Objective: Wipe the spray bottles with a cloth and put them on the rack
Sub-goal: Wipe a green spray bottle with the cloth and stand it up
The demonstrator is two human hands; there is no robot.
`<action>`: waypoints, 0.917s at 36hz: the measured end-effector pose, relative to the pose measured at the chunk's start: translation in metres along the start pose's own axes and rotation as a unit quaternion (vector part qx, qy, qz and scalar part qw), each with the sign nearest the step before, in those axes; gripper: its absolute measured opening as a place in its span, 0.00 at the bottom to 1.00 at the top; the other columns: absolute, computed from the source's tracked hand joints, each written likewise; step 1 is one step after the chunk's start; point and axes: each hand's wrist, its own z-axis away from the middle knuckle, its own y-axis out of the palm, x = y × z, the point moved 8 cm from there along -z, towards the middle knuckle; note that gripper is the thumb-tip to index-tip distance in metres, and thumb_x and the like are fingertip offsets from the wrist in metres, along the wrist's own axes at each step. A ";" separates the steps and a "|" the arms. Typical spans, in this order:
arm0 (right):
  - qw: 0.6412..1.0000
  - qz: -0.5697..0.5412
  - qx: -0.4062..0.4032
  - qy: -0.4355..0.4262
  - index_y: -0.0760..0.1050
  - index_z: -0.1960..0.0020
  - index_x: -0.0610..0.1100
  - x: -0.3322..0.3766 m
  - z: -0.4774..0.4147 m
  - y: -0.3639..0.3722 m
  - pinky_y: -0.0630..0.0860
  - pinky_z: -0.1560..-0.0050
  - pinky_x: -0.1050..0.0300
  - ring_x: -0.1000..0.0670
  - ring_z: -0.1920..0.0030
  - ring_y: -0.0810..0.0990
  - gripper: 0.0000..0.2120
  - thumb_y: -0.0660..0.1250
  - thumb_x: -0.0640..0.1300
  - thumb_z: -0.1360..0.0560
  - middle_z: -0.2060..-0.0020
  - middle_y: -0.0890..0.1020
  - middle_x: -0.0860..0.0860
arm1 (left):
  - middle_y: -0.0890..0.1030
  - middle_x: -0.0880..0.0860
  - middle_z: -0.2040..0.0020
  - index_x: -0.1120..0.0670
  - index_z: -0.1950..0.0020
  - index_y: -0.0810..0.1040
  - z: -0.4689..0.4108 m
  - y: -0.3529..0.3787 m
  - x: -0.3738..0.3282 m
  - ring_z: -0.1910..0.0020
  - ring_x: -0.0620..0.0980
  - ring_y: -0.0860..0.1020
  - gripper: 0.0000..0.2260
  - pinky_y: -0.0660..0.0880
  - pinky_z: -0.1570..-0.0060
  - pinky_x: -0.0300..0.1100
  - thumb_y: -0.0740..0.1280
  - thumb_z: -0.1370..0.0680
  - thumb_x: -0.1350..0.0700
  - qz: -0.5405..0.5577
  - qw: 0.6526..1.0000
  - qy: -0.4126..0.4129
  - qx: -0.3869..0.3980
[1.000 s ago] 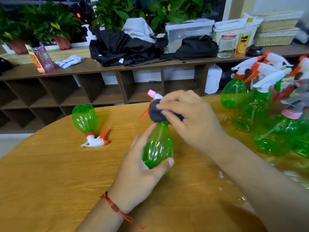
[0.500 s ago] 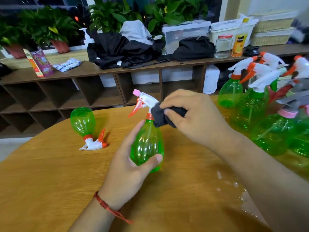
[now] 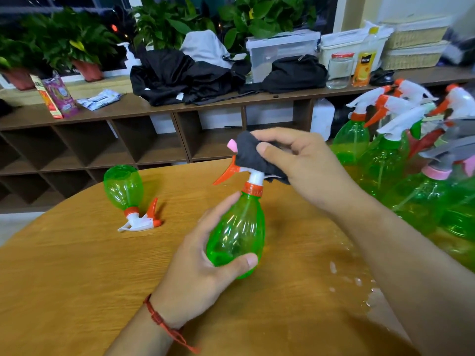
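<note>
The right hand (image 3: 303, 170) pinches a dark cloth (image 3: 250, 155) between thumb and fingers and presses it round the white head of a green spray bottle (image 3: 236, 232). Only the pink nozzle tip and orange trigger show past the cloth. Just below, the left hand (image 3: 200, 273) wraps the bottle's belly with the thumb across the front, holding it upright over the wooden table (image 3: 77, 278). I judge this bottle to be mid-wipe.

Left of the grip a second bottle (image 3: 123, 187) lies on its side. To the right a crowd of bottles (image 3: 385, 163) stands packed together, with water drops (image 3: 359, 281) nearer. The open shelving (image 3: 154, 150) beyond holds no bottle in view, so most of the task seems to be left.
</note>
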 end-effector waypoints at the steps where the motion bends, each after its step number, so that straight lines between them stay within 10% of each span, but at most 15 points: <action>1: 0.999 -0.033 0.024 0.020 0.84 0.36 0.43 -0.002 0.002 0.005 0.80 0.58 0.63 0.59 0.57 0.86 0.12 0.66 0.36 0.16 0.55 0.88 0.54 | 0.76 0.47 0.23 0.35 0.21 0.70 0.000 0.001 0.001 0.25 0.53 0.76 0.39 0.73 0.27 0.58 0.83 0.28 0.52 0.009 1.000 -0.003 0.002; 5: 0.999 -0.010 0.026 0.016 0.83 0.36 0.41 -0.008 0.001 -0.001 0.83 0.60 0.51 0.46 0.61 0.86 0.12 0.67 0.35 0.17 0.58 0.88 0.47 | 0.77 0.47 0.24 0.38 0.21 0.71 -0.001 0.001 0.004 0.27 0.54 0.77 0.40 0.74 0.28 0.58 0.83 0.29 0.54 0.035 0.999 -0.006 -0.009; 10: 0.993 0.092 0.071 0.014 0.85 0.41 0.41 -0.013 -0.001 -0.010 0.77 0.69 0.60 0.40 0.68 0.86 0.10 0.67 0.34 0.17 0.67 0.86 0.42 | 0.80 0.43 0.28 0.46 0.20 0.72 -0.005 -0.013 0.003 0.30 0.46 0.79 0.39 0.78 0.33 0.42 0.80 0.30 0.60 0.067 0.997 0.001 -0.045; 15: 0.994 0.102 -0.019 -0.042 0.87 0.42 0.49 -0.009 -0.009 -0.024 0.78 0.59 0.58 0.52 0.60 0.87 0.10 0.70 0.40 0.18 0.60 0.88 0.57 | 0.79 0.44 0.26 0.45 0.20 0.72 -0.004 -0.002 0.006 0.29 0.48 0.79 0.39 0.77 0.31 0.45 0.81 0.29 0.60 0.055 0.998 -0.012 -0.009; 29: 0.995 0.058 0.074 0.020 0.83 0.46 0.39 -0.003 -0.001 -0.012 0.71 0.71 0.62 0.43 0.72 0.81 0.10 0.63 0.34 0.16 0.69 0.83 0.38 | 0.80 0.49 0.27 0.49 0.20 0.72 -0.006 -0.010 0.003 0.29 0.51 0.80 0.39 0.78 0.35 0.41 0.79 0.29 0.64 0.087 0.996 0.003 -0.023; 33: 0.993 0.062 0.096 0.030 0.83 0.45 0.43 -0.002 0.003 0.000 0.72 0.71 0.64 0.53 0.70 0.80 0.07 0.74 0.44 0.20 0.65 0.85 0.51 | 0.81 0.49 0.28 0.50 0.20 0.71 -0.004 -0.008 0.000 0.31 0.52 0.81 0.39 0.79 0.37 0.40 0.78 0.29 0.65 0.084 0.996 0.000 0.012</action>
